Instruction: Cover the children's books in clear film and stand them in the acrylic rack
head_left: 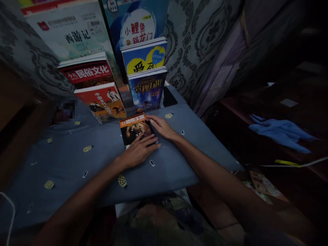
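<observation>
Two bare hands meet a lion-covered book lying on a blue-grey tablecloth patterned with small yellow fruit. The left hand is spread flat across its lower cover; the right hand, apart from it, touches the upper right edge, though whether it grips cannot be told. Behind, upright books stand in two stepped rows before damask-patterned wallpaper. Right of that hangs a pale curtain; beyond the table, in dimness, lies a crumpled blue cloth.
</observation>
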Action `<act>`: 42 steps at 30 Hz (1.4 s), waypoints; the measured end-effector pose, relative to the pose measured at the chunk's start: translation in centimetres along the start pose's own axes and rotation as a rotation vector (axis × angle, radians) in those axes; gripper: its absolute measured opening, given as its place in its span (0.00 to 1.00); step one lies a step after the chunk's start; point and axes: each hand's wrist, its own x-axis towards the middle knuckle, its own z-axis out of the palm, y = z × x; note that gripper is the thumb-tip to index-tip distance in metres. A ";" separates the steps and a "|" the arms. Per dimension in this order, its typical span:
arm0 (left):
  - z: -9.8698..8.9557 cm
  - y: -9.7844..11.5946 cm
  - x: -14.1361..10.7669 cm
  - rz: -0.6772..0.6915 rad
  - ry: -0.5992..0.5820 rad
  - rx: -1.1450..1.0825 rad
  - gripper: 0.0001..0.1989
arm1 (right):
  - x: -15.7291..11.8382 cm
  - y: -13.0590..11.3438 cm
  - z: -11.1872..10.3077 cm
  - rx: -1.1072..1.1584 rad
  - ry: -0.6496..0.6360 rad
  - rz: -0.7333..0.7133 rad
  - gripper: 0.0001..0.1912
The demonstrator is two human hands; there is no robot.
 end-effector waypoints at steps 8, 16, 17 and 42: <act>-0.1 -0.3 0.3 -0.033 0.019 -0.106 0.19 | -0.1 -0.4 0.3 -0.079 -0.025 0.007 0.22; -0.6 -1.8 0.3 -0.075 0.098 -0.563 0.19 | -1.9 -1.9 0.2 -0.183 -0.027 0.015 0.24; -0.7 -2.2 0.3 -0.090 0.141 -0.687 0.19 | -2.6 -2.4 0.1 -0.203 -0.019 0.022 0.24; 0.2 -3.5 0.6 -0.384 0.513 -1.464 0.27 | -13.3 -7.6 3.0 -0.521 -0.181 -0.100 0.29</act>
